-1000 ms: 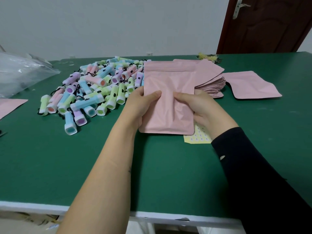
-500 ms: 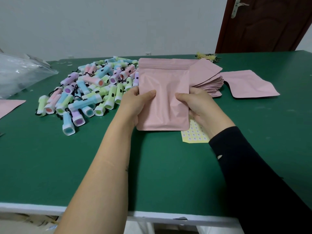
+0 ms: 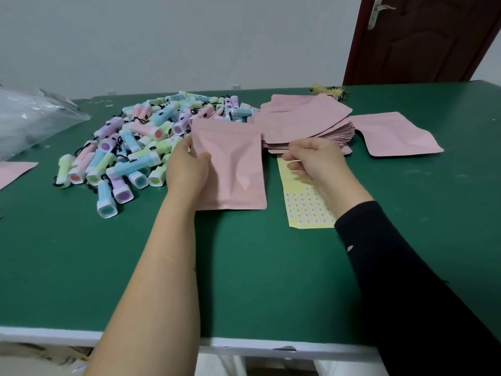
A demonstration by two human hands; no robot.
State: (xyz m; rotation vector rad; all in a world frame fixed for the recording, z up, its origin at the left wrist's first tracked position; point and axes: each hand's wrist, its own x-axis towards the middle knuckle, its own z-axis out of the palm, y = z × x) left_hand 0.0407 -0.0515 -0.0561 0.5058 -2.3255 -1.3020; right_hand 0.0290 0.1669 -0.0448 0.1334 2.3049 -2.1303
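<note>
My left hand (image 3: 187, 169) grips a flat pink pouch (image 3: 235, 169) by its left edge, thumb on the front. The pouch is held just above the green table (image 3: 244, 267), in front of the pile of small pastel flashlights (image 3: 135, 147). My right hand (image 3: 314, 161) is off the pouch. Its curled fingers and thumb pinch the upper part of a yellow sticker sheet (image 3: 306, 207) lying right of the pouch. Whether a single sticker is held is too small to tell.
A stack of pink pouches (image 3: 306, 123) lies behind my right hand, with one loose pouch (image 3: 395, 134) to its right. A clear plastic bag (image 3: 32, 118) sits at the far left, another pink pouch (image 3: 13, 172) at the left edge. A dark door (image 3: 423, 39) stands behind.
My right hand let go of the pouch and moved right onto the sticker sheet. My left hand alone now holds the pouch, which has shifted left and lower.
</note>
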